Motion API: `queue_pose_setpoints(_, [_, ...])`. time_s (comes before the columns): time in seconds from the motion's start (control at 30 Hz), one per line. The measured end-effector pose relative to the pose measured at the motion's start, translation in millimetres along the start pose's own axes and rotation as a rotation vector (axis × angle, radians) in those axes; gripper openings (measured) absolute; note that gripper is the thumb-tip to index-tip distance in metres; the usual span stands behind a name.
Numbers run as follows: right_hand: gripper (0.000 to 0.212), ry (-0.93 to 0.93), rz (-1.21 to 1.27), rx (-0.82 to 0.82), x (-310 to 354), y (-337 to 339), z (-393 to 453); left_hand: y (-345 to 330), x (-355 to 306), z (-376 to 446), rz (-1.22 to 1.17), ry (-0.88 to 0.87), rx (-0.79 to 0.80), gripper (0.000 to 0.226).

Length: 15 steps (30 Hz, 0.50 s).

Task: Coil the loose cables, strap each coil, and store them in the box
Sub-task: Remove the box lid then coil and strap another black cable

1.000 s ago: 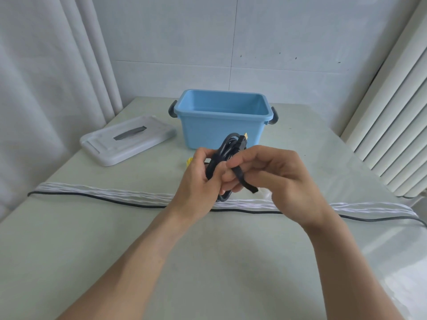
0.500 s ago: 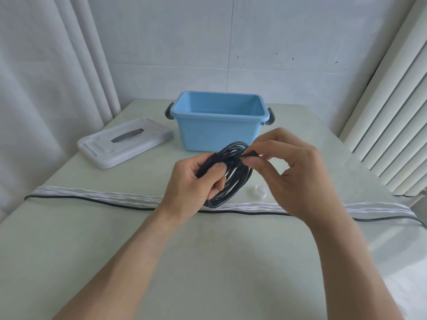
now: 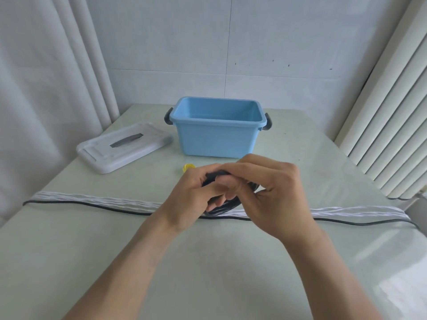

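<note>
Both hands meet over one black coiled cable point(image 3: 227, 205), held above the pale green table point(image 3: 208, 262) just in front of the open blue plastic box point(image 3: 217, 137), which stands at twelve o'clock from the coil. The left hand point(image 3: 191, 199) grips the coil's left side with curled fingers, and the right hand point(image 3: 275, 195) curls over its top and right side, thumb underneath. Half a second ago the loops stood open and plainly visible between the hands; now the right hand has closed over them, so only the lower arc and a short piece at the top show. A second ago a flat strap end hung from the fingers; it cannot be seen now. At eleven o'clock from the coil a small yellow object point(image 3: 188, 167) peeks out beyond the left knuckles. Farther out at ten o'clock lies the white plastic lid point(image 3: 124, 147) with its grey handle, unchanged. A white quilted strip with dark edging point(image 3: 92, 202) crosses the table beneath the hands.
</note>
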State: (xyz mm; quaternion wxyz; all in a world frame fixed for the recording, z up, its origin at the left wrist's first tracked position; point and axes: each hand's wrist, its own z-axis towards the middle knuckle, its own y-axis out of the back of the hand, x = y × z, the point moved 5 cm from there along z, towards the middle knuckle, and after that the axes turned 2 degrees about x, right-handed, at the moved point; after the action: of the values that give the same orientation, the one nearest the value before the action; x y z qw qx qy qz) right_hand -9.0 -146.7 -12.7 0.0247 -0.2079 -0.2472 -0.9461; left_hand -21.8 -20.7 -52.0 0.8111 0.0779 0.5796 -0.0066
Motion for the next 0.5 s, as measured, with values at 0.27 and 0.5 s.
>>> queue_pose_setpoints(0.27, [0.018,-0.125,0.011,0.025,-11.5,7.1,0.8,9.8,3.4,-1.7,0.023,0.058,-0.044,0.01])
queue_pose_setpoints(0.5, [0.014,-0.037,-0.026,0.007,-2.7,11.7,0.9,14.7,10.6,0.3,-0.065,0.124,-0.112,0.016])
